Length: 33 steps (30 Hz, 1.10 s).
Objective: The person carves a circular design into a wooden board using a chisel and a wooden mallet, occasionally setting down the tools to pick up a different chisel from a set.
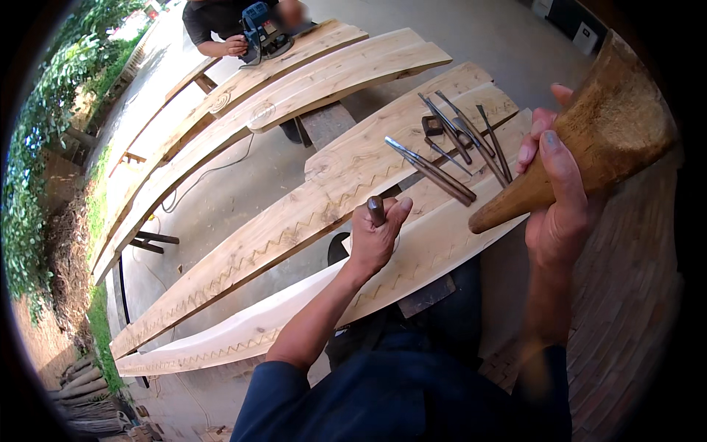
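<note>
My left hand (374, 239) is wrapped around the dark wooden handle of a carving chisel (375, 209); its blade is hidden below my fist. The fist is over the near long pale plank (243, 321), which has a zigzag pattern along it. My right hand (557, 193) grips the narrow handle of a heavy wooden mallet (615, 121), whose broad head is raised at the upper right. Between the hands and farther off, several carving chisels (436, 171) lie on the boards, beside a small dark block (432, 125).
A second zigzag-marked plank (287, 225) lies beyond the near one. Farther back, long curved planks (331, 74) carry carved swirls. There a co-worker (213, 29) holds a blue power tool (259, 31). A cable (206, 173) trails over the floor. Stacked sticks (85, 390) lie at lower left.
</note>
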{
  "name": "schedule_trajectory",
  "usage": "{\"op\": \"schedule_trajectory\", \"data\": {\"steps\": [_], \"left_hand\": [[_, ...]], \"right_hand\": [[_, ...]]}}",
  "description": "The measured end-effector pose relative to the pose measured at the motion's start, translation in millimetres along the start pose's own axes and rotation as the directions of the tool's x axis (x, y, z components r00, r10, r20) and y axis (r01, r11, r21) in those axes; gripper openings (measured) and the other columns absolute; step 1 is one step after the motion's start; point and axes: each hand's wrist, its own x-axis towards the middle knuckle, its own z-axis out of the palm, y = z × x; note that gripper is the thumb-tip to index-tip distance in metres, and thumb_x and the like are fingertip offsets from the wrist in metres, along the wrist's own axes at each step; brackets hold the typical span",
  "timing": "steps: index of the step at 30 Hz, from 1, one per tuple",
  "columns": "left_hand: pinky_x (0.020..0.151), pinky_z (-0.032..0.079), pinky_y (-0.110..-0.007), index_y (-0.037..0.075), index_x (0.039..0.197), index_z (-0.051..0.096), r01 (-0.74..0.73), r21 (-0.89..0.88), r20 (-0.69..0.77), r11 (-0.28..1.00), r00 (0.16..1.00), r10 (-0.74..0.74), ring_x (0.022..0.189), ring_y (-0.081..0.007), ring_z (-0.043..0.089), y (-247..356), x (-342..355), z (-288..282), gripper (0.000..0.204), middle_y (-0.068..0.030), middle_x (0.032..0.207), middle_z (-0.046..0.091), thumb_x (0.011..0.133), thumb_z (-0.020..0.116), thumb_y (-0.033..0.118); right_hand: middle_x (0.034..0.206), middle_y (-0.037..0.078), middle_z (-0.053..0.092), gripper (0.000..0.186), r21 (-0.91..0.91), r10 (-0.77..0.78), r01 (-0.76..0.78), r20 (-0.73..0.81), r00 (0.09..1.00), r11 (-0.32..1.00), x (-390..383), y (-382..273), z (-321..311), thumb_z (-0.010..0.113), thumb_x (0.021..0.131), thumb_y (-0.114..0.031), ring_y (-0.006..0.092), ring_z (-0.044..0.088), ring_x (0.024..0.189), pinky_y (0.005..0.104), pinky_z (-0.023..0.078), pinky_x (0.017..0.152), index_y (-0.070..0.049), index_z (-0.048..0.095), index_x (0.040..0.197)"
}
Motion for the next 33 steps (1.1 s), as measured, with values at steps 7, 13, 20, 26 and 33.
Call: {"op": "schedule_trajectory", "data": {"steps": [7, 13, 20, 26, 33], "left_hand": [[0.053, 0.029, -0.032, 0.005, 0.062, 0.042, -0.005, 0.116, -0.037, 0.993, 0.999, 0.010, 0.062, -0.0065, 0.033, 7, -10, 4, 0.051, 0.0045, 0.060, 0.037, 0.103, 0.070, 0.019], [0.059, 0.040, -0.029, 0.002, 0.090, 0.069, -0.102, -0.068, -0.091, 0.992, 0.991, 0.096, 0.066, -0.0081, 0.046, -6, -8, 9, 0.017, 0.0000, 0.070, 0.057, 0.102, 0.069, 0.013], [0.056, 0.027, -0.030, 0.007, 0.067, 0.038, -0.064, -0.038, -0.155, 0.997, 0.986, 0.057, 0.064, -0.0084, 0.030, -4, -10, 8, 0.052, 0.0044, 0.065, 0.032, 0.103, 0.071, 0.022], [0.056, 0.028, -0.030, 0.004, 0.071, 0.050, 0.052, 0.092, -0.029, 0.994, 0.998, -0.049, 0.065, -0.0071, 0.033, 12, 19, 18, 0.049, 0.0056, 0.065, 0.040, 0.107, 0.066, 0.033], [0.046, 0.020, -0.027, 0.012, 0.066, 0.048, 0.041, -0.203, -0.069, 0.978, 0.996, -0.056, 0.048, -0.0061, 0.026, 23, 18, -15, 0.048, 0.0054, 0.056, 0.037, 0.105, 0.067, 0.032]], "right_hand": [[0.106, 0.006, 0.074, 0.046, -0.629, -0.185, 0.455, 0.448, 0.875, 0.630, 7, 11, 13, 0.073, 0.084, 0.004, 0.0137, 0.070, 0.087, 0.0320, 0.055, 0.075, -0.004, 0.064, 0.128], [0.095, 0.008, 0.067, 0.056, -0.580, -0.251, 0.500, 0.458, 0.853, 0.643, -11, 13, 19, 0.073, 0.069, 0.008, 0.0234, 0.068, 0.083, 0.0380, 0.054, 0.074, -0.004, 0.066, 0.123], [0.102, 0.011, 0.071, 0.053, -0.457, 0.026, 0.056, 0.173, 0.985, 0.888, -36, 44, 0, 0.078, 0.073, 0.007, 0.0241, 0.071, 0.092, 0.0363, 0.056, 0.083, -0.003, 0.066, 0.124], [0.093, 0.011, 0.075, 0.040, -0.262, 0.536, -0.490, 0.146, 0.831, 0.831, -113, 90, -1, 0.080, 0.080, -0.010, 0.0143, 0.069, 0.084, 0.0347, 0.057, 0.081, 0.002, 0.068, 0.117], [0.090, 0.012, 0.073, 0.037, -0.230, 0.613, -0.577, 0.137, 0.778, 0.784, -156, 131, 5, 0.081, 0.079, -0.013, 0.0169, 0.069, 0.083, 0.0358, 0.056, 0.080, 0.001, 0.069, 0.111]]}}
